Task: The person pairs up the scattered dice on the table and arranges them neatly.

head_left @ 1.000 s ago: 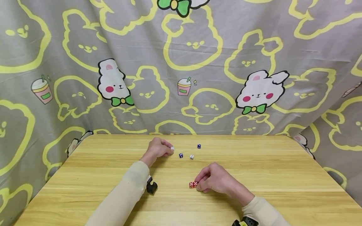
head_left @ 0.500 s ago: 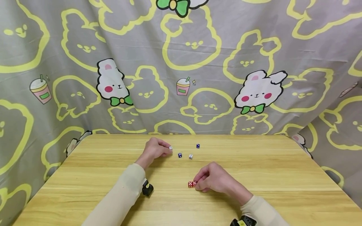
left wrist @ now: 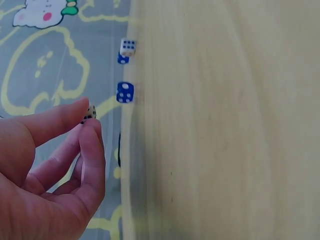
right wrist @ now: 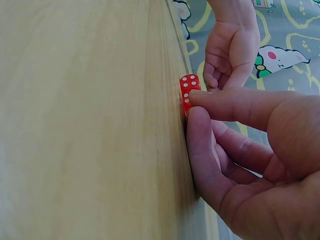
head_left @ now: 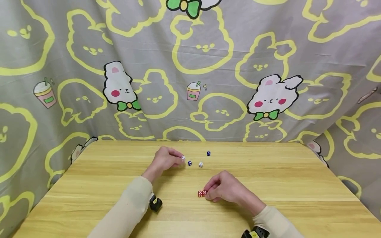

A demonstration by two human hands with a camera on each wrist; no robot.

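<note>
Between thumb and fingertip my left hand pinches a white die, just left of a blue die; the left wrist view shows the same white die at the fingertips. A second white die lies right of that blue one, and another blue die is farther back. Nearer the front, my right hand pinches the right one of two red dice that stand side by side, touching. In the right wrist view the fingers partly cover the red dice.
The wooden table reaches back to a grey curtain printed with yellow outlines and white rabbits. A black device is strapped at the left wrist, and another at the right.
Over the last half second my left hand has moved slightly right with the white die, closer to the near blue die. My right hand and the red dice have stayed in place.
</note>
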